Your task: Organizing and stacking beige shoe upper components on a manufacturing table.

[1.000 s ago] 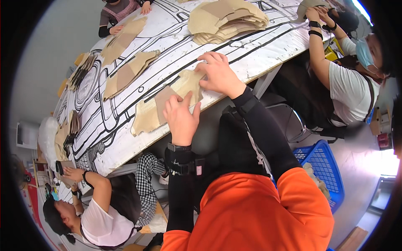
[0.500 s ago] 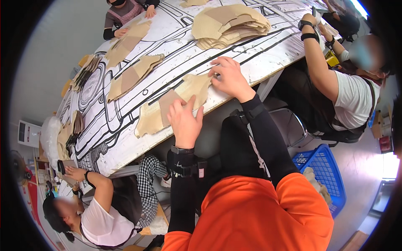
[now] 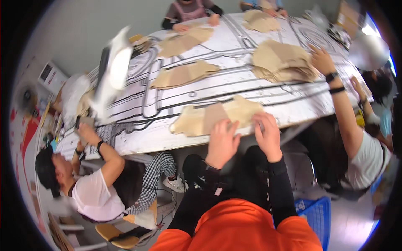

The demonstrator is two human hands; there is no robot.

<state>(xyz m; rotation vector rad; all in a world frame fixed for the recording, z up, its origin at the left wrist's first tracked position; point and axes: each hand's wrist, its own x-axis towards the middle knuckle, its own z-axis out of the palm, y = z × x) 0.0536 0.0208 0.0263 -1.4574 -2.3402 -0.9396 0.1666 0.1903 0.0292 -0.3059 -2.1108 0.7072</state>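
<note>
A beige mesh fabric piece (image 3: 188, 121) with a darker taupe middle panel lies flat near the table's front edge. My left hand (image 3: 223, 143) rests on its near edge by the taupe panel, fingers apart and thumb out. At the piece's right end, my right hand (image 3: 269, 137) touches the fabric with bent, parted fingers, gripping nothing that I can see. A similar fabric piece (image 3: 184, 75) lies farther back. Behind and to the right sits a stack of such pieces (image 3: 282, 60).
The white table (image 3: 234, 50) carries black line drawings. At right, a co-worker's hand (image 3: 322, 60) is beside the stack; another co-worker's hand (image 3: 88, 133) works at left. A blurred white-and-dark thing (image 3: 115, 69) shows over the table's left part. A blue basket (image 3: 316, 221) stands at lower right.
The view has turned, levelling the table. My right hand has come back toward me from the piece's far right corner. The right co-worker's hand is now by the stack; the blurred white thing has appeared.
</note>
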